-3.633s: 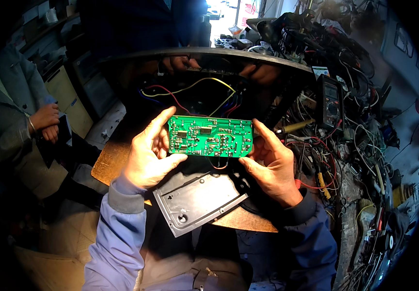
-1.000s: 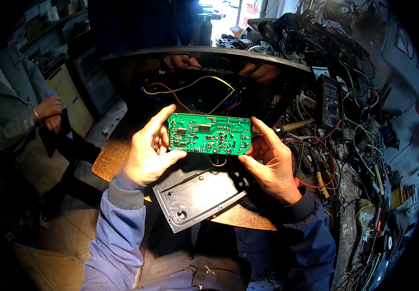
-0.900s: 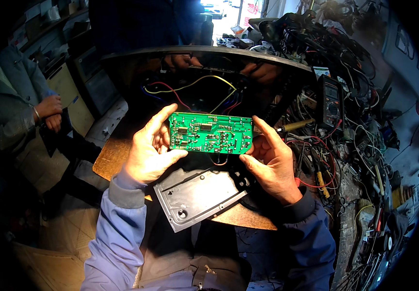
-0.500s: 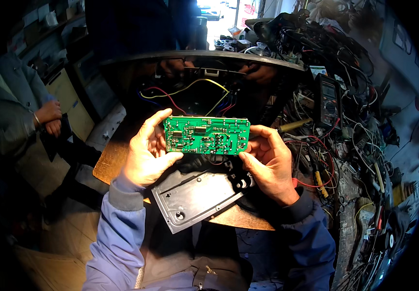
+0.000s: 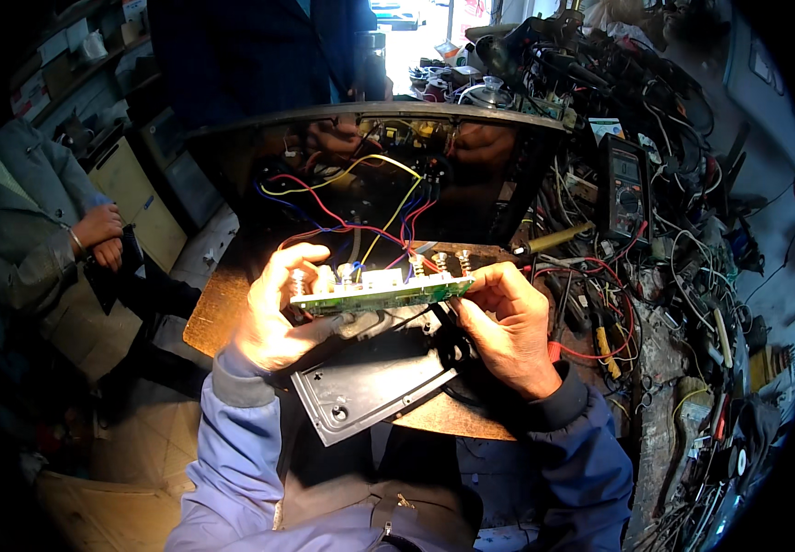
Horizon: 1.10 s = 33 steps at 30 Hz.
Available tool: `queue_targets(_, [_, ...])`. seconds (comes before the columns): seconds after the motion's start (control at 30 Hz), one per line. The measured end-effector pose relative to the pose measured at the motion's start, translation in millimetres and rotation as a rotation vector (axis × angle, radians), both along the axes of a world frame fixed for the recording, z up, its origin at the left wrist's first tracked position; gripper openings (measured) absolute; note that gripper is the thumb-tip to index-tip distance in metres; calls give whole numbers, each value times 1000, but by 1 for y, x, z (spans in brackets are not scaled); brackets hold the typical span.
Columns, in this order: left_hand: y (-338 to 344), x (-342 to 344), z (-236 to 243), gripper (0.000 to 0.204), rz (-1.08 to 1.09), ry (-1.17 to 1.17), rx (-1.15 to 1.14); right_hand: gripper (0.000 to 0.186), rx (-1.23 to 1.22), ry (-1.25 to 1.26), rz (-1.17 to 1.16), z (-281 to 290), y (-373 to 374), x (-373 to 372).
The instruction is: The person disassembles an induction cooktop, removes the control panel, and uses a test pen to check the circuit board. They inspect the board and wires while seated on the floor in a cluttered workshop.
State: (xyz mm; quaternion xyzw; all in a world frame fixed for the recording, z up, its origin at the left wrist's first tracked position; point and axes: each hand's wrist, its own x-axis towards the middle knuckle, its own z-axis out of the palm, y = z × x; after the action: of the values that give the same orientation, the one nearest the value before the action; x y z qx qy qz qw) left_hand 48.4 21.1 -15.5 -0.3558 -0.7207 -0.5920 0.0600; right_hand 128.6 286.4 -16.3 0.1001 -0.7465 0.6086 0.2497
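Observation:
A green circuit board [image 5: 383, 293] is held up edge-on between my two hands, with several metal springs [image 5: 418, 266] standing on its upper side. My left hand [image 5: 278, 308] grips its left end between thumb and fingers. At the right end, my right hand [image 5: 506, 327] pinches the board's corner. Below it a grey plastic housing [image 5: 370, 386] lies tilted on the wooden table. Beyond the board, red, blue and yellow wires [image 5: 370, 225] run across a dark glossy panel [image 5: 489, 198] with a raised rim.
On the right, a multimeter [image 5: 625, 189] stands among tangled cables, near a yellow-handled tool [image 5: 555, 239] and red test leads [image 5: 632, 304]. A seated person [image 5: 57, 221] is at the left with hands together. Another person in dark clothing [image 5: 250, 55] stands beyond the panel.
The board has been tipped from showing its flat soldered face to edge-on, so its springs now show. Both hands still hold it, slightly lower. More of the wires and panel is visible.

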Motion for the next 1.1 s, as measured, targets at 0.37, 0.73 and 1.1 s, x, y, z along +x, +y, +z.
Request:
queue_targets(0.37, [-6, -6, -2, 23, 49, 199, -49, 27, 503, 412, -111, 14, 2, 2])
queue_targets(0.73, [-3, -10, -5, 29, -5, 327, 20, 29, 651, 529, -180, 8, 3, 1])
queue_targets(1.1, [-1, -10, -4, 24, 50, 358, 16, 31, 590, 518, -167, 8, 0, -2])
